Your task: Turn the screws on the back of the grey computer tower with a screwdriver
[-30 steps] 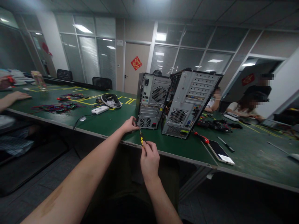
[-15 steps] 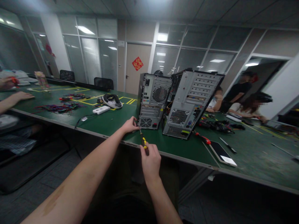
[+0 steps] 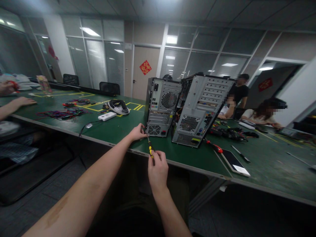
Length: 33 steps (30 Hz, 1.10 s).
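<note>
My right hand (image 3: pixel 158 169) is closed around the handle of a black-and-yellow screwdriver (image 3: pixel 150 149). Its shaft points up and away, to the lower left corner of a computer tower (image 3: pixel 161 112) whose rear panel faces me. At that corner my left hand (image 3: pixel 138 132) has its fingers pinched close to the screwdriver's tip. Whatever lies between those fingertips is too small to make out. A second, larger computer tower (image 3: pixel 195 108) stands just to the right, its rear also turned toward me.
The green table (image 3: pixel 118 131) ends in front of my body. Rightward lie red-handled pliers (image 3: pixel 217 148), a phone (image 3: pixel 235 163) and a pen-like tool (image 3: pixel 240 153). Leftward are a white power strip (image 3: pixel 107 116), a headset-like device (image 3: pixel 118 107) and cable bundles (image 3: pixel 64 113). Other people sit at both sides.
My right hand has shifted slightly left and turned on the screwdriver handle. My left hand stays at the tower's corner. In the background, a standing person has moved left.
</note>
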Motion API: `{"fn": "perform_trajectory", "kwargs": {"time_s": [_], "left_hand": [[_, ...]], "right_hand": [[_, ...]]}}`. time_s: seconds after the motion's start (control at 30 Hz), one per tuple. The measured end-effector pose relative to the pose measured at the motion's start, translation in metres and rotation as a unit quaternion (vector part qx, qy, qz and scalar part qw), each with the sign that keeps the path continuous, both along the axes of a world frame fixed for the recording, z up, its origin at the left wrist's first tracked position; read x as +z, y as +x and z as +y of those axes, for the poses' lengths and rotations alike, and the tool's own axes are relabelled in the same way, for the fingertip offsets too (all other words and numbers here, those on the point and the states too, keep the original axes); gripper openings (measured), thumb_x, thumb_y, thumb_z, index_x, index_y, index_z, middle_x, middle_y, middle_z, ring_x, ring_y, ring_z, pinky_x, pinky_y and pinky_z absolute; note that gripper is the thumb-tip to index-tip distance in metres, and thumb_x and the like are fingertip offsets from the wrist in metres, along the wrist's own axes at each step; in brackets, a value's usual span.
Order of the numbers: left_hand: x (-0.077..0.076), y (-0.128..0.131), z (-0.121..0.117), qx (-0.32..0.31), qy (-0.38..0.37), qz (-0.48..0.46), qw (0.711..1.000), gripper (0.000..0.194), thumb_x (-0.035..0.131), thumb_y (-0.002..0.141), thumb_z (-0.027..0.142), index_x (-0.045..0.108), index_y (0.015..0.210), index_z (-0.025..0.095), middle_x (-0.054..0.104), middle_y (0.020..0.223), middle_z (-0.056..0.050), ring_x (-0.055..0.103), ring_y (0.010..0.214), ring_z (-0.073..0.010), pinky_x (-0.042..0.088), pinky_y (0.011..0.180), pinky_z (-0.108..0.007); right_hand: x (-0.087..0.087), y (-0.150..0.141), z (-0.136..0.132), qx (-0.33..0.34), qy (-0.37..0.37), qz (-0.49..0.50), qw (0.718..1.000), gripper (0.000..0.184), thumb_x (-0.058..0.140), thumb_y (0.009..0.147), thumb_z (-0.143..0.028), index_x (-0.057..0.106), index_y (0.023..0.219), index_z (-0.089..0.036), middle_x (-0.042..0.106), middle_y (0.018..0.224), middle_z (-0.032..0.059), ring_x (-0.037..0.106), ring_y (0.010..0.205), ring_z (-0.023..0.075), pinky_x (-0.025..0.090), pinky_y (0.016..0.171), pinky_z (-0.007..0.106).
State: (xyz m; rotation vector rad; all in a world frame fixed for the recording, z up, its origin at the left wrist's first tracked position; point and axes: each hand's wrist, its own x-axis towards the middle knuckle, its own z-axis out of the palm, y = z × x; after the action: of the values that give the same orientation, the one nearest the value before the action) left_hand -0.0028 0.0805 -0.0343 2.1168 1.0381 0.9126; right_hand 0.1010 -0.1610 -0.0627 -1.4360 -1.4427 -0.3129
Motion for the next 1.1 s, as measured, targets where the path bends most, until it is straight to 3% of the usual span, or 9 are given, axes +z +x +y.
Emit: {"fn": "perform_trajectory", "kwargs": {"time_s": [1.1], "left_hand": [[-0.0022,0.0009,0.0025,0.004,0.005,0.004,1.0,0.059,0.085,0.064,0.05,0.046,0.1,0.025,0.066,0.068,0.005,0.067,0.068,-0.0204,0.045,0.065,-0.032]], "right_hand": [[0.0018,-0.0078,0.0003,-0.001,-0.022,-0.016,1.0,0.018,0.06,0.098,-0.017,0.073,0.11,-0.016,0.064,0.099,0.0077,0.067,0.084,0.0175,0.056,0.077,0.028]]}}
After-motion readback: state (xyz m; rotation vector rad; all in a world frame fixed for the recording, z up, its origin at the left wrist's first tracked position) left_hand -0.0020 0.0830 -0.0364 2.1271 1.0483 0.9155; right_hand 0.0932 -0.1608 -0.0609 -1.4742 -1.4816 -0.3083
